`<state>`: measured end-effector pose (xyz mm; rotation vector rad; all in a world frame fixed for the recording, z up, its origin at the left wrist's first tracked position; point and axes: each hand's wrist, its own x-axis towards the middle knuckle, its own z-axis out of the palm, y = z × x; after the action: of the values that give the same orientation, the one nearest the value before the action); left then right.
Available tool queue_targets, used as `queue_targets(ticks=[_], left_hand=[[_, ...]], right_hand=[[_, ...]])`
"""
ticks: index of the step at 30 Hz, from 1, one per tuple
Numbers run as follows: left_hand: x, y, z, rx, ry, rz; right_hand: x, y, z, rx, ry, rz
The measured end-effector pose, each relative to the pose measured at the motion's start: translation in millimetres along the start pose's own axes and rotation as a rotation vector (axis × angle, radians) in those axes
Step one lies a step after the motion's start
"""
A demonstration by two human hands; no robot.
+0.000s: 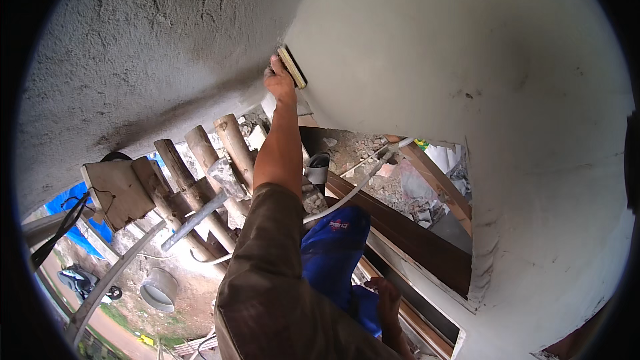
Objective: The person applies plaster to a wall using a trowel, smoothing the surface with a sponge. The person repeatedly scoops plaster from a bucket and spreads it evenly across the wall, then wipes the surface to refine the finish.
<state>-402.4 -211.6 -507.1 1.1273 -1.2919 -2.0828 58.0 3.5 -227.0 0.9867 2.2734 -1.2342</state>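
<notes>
My left hand (281,82), with its arm stretched forward in a brown sleeve, is closed round a small rectangular hand float (293,68). The float is yellowish with a dark edge. It sits against the smooth pale wall (400,47), close to the corner where that meets the rough grey plastered surface (153,40). The grip itself is mostly hidden behind my fingers. Lower down, my right hand (387,298) rests beside my blue-clad leg (333,243). Its fingers look curled, and whatever may be in them is hidden.
Several round wooden poles (233,143) stand left of my arm, with a hammer-like tool (200,217) across them. A wooden board (119,191) is farther left. Rubble (420,197) shows through the wall opening, crossed by a pale hose (357,187). A bucket (159,290) stands below.
</notes>
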Motion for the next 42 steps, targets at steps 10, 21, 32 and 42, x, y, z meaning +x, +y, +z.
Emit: queue_targets(ticks=[10, 21, 32, 42], left_hand=[[-89, 189, 47, -0.024, -0.099, 0.357], [-131, 154, -9, -0.195, -0.228, 0.069], [7, 7, 9, 0.107, 0.043, -0.069], [-131, 272, 56, -0.267, -0.364, 0.511]], right_hand=[[11, 10, 2, 0.079, -0.123, -0.075], [34, -7, 9, 0.067, -0.113, -0.190], [8, 11, -5, 0.008, -0.098, -0.099], [8, 0, 5, -0.045, -0.209, -0.090]])
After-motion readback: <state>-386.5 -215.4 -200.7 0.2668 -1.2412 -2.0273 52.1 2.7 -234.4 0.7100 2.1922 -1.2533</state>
